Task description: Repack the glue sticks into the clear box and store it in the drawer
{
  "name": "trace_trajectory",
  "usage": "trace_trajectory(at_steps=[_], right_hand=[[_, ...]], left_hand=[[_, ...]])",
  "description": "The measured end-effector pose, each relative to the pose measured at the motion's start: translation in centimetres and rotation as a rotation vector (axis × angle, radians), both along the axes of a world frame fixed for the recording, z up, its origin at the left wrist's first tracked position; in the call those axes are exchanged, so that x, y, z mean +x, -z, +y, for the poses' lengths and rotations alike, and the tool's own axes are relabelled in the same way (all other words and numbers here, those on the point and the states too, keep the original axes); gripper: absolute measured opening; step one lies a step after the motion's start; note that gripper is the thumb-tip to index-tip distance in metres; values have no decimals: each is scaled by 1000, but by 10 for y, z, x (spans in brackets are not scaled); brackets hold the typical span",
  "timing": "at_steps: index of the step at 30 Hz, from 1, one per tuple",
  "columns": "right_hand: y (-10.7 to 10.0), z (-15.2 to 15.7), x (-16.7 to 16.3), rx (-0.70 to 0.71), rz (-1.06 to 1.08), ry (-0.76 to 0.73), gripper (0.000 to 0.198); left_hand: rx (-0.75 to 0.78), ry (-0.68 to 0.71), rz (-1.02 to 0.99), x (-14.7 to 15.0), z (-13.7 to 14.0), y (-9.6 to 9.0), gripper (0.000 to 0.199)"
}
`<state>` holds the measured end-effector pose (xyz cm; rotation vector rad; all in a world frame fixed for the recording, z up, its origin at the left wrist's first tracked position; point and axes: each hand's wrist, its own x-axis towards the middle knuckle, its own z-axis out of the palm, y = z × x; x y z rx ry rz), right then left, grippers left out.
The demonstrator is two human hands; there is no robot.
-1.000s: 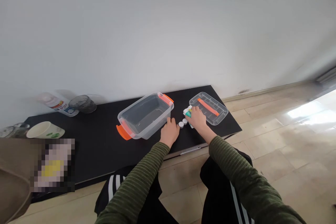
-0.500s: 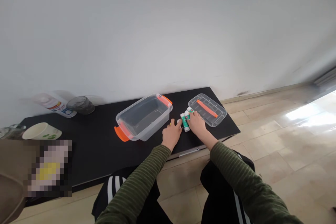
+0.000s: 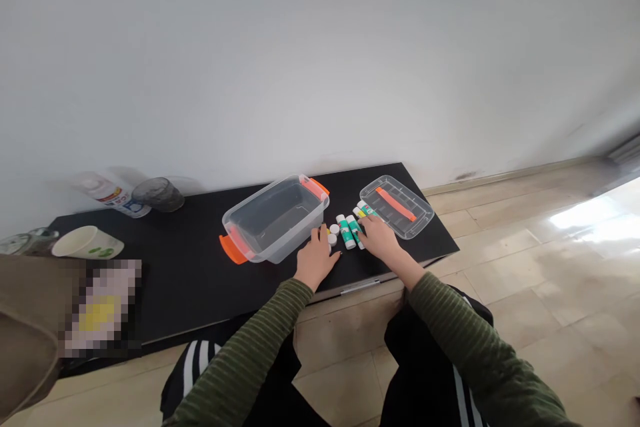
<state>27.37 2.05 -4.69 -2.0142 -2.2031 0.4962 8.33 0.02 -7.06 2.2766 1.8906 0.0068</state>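
My left hand [image 3: 313, 258] lies beside the clear box with its thumb spread, its fingertips around small white-capped pieces [image 3: 334, 229], some partly hidden under it. Two green-and-white glue sticks [image 3: 345, 231] lie side by side on the black tabletop between my hands. My right hand [image 3: 379, 237] is curled over the right one of them, thumb and fingers touching it. More glue sticks [image 3: 364, 207], one with a yellow band, lie beyond my right fingers, partly covered. The open clear box [image 3: 295, 243] has orange latches. Its clear lid [image 3: 423, 217], with an orange handle, lies at the right.
The black tabletop [image 3: 195, 293] runs along a white wall. At the left are a paper cup [image 3: 85, 243], a dark glass [image 3: 159, 195], a white spray can [image 3: 117, 197] and glass jars [image 3: 30, 242]. Part of a person in brown [image 3: 25, 327] shows at the left edge.
My left hand has shifted left and spread its thumb, uncovering white-capped pieces. The glue sticks between my hands now lie further left. My right hand stays over the sticks.
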Motion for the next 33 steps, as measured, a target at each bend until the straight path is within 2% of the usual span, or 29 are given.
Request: trace_trajectory(at_steps=[4,10,14,17,19,21,23,25,27,28,30,31,33], right_hand=[[-4,-8,4,35,10,-4,29],[-9,-19,10,56,34,-32,28],[-12,-23,12,73,42,-89,30],[-11,-31,12,53,47,-204,34],[-11,-41,10,-6,54,-312,35],[-14,-54,10,-129,103,-446,33],[-21,-67,12,-356,257,-612,26],[-32,-77,16,-625,514,-769,20],[-44,-82,21,-801,803,-888,40],[-49,-83,23,-819,942,-917,56],[-55,-80,24,-737,1189,-862,83],[-55,-76,23,-679,1272,-765,90],[-51,-64,19,-594,1322,-465,93]], left_hand=[[-53,-40,-32,-14,-8,-9,73],[-44,58,-130,-24,-29,-29,31],[-72,140,-174,-22,-43,-28,20],[-117,161,-198,-20,-46,-25,17],[-203,192,-296,-21,-46,-27,14],[-424,260,-493,-24,-47,-33,9],[-756,355,-726,-32,-50,-44,20],[-1054,472,-935,-41,-55,-57,43],[-1183,579,-1132,-49,-59,-69,68],[-1175,588,-1218,-52,-59,-74,79],[-1069,475,-1307,-52,-55,-78,88],[-990,368,-1303,-49,-50,-78,88],[-854,153,-1220,-40,-36,-75,85]])
